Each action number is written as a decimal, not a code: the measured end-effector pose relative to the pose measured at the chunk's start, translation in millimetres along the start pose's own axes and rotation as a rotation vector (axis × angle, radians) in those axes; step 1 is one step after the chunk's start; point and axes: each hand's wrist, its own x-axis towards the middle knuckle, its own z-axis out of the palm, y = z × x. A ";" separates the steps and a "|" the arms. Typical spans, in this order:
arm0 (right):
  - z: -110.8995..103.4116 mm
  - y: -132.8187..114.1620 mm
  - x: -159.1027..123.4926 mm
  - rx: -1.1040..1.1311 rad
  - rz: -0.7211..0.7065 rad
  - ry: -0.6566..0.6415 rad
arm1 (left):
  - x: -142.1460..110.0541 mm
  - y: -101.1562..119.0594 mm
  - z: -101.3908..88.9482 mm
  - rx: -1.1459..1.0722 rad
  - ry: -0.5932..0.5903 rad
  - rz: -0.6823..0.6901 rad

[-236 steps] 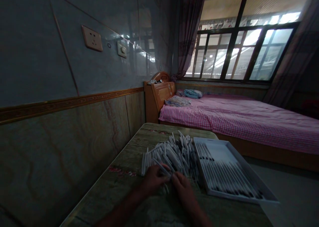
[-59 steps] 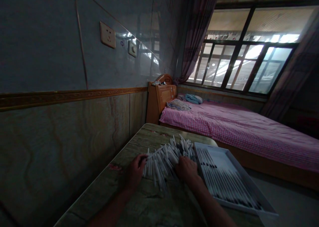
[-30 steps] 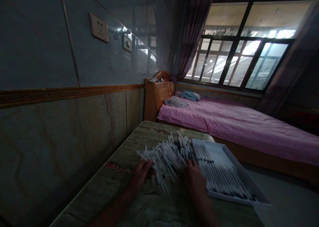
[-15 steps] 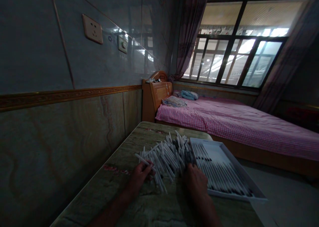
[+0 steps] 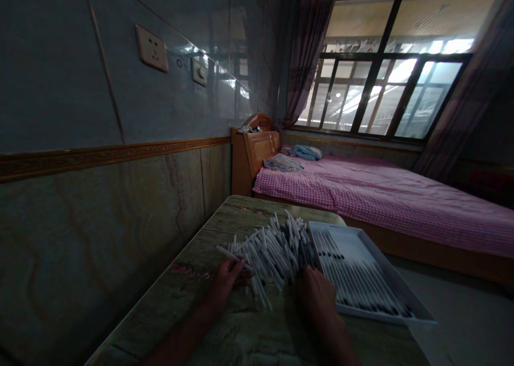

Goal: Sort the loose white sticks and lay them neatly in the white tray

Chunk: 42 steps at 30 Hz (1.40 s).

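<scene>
My left hand (image 5: 226, 281) is closed on a slim white pen-like stick (image 5: 227, 253), its far end pointing up and to the left. A loose heap of such white sticks (image 5: 270, 249), several with dark ends, lies beside it on the table. At the heap's right side, my right hand (image 5: 319, 292) has its fingers pressed together near the dark ends; what they grip is hidden. Close to that hand stands a shallow white tray (image 5: 352, 242), where more white sticks (image 5: 363, 283) lie side by side in two rows, dark ends toward me.
The marble-patterned table (image 5: 249, 334) has its left edge near the tiled wall (image 5: 120, 237). Beyond its far edge is a bed with a pink checked sheet (image 5: 341, 187) and a wooden headboard (image 5: 257, 149). The tray's right side reaches the table's right edge.
The view has shifted slightly. Both hands stay in nearly the same places, the left still on its stick and the right still at the heap's right side.
</scene>
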 end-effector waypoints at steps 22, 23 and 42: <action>19.2 -52.6 -21.0 0.737 -0.501 0.229 | -1.1 5.4 -0.2 -0.306 0.043 -0.110; 19.2 -52.1 -20.9 0.737 -0.501 0.233 | -1.3 5.4 0.1 -0.311 0.045 -0.112; 16.6 -50.1 -22.7 0.703 -0.507 0.188 | -0.6 -0.1 -3.3 -0.233 -0.001 -0.131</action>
